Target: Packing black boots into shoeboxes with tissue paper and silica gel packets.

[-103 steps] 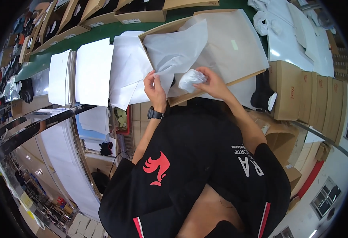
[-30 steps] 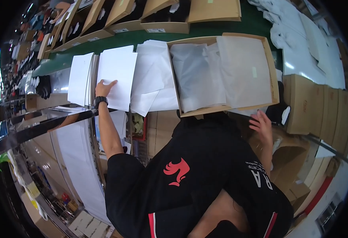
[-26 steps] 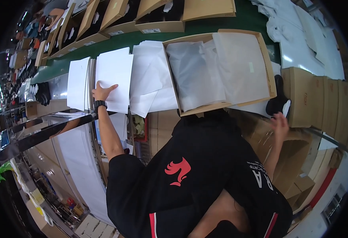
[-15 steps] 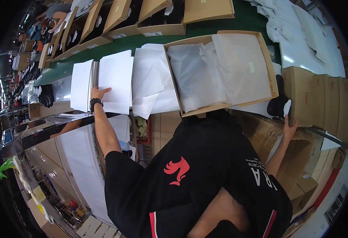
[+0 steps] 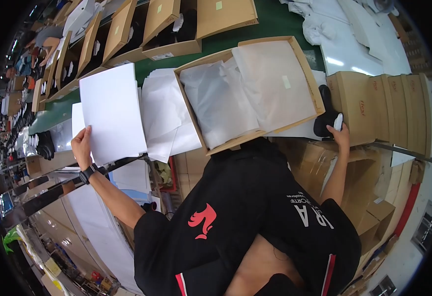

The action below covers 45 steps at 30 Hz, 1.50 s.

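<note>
My left hand (image 5: 82,144) grips the left edge of a white paper sheet (image 5: 113,114), fingers closed on it. The sheet is raised a little and tilted over more white paper. On the right, my right hand (image 5: 342,135) has its fingers closed at the white stuffing of a black shoe (image 5: 327,117). This shoe stands against a brown shoebox. Between my hands an open cardboard box (image 5: 298,53) lies aslant at the bench's near edge, lined with translucent tissue paper (image 5: 275,84). Loose white sheets (image 5: 162,111) lie between the raised sheet and this box.
Along the far side of the green bench (image 5: 169,62) runs a row of open shoeboxes (image 5: 174,47) with black shoes inside. Several closed brown boxes (image 5: 356,106) stand at the right. White crumpled material (image 5: 319,29) lies at the far right. A person (image 5: 48,44) is at the far left.
My left hand has moved left and nearer, from the top of the paper stack to the raised sheet's edge. My right hand has come up onto the shoe. The whole view has shifted.
</note>
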Each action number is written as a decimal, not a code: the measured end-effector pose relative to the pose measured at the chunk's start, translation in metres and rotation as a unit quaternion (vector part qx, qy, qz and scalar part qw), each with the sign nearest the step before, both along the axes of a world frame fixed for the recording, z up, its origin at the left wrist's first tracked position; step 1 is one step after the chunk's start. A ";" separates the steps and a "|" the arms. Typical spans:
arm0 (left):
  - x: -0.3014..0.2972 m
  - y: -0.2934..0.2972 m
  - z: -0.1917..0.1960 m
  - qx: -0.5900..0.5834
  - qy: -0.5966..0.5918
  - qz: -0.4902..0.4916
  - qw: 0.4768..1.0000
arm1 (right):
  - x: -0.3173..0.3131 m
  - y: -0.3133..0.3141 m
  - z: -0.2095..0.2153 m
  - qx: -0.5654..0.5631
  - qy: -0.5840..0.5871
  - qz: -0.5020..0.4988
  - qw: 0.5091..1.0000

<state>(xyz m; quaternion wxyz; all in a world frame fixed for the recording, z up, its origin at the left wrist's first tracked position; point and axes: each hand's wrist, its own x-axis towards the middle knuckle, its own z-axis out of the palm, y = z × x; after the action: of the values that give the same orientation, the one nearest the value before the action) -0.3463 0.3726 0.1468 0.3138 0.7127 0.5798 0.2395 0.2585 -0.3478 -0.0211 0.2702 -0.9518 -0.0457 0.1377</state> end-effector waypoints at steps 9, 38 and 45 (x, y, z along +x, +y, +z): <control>-0.042 0.019 -0.059 -0.086 -0.275 0.045 0.956 | -0.032 0.071 0.017 -0.071 -0.069 -0.202 0.974; 0.261 -0.256 -0.169 -0.142 -0.101 -0.188 0.967 | -0.169 0.190 0.142 0.855 0.293 0.055 0.425; 0.264 -0.252 -0.185 0.000 0.071 -0.216 0.974 | -0.177 0.243 0.154 0.768 0.479 0.117 0.409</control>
<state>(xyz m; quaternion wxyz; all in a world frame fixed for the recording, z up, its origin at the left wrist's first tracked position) -0.0827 0.1203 -0.0385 0.3163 0.8363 0.4329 0.1144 0.0815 -0.1051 0.1327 0.8469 -0.1110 -0.1068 0.5089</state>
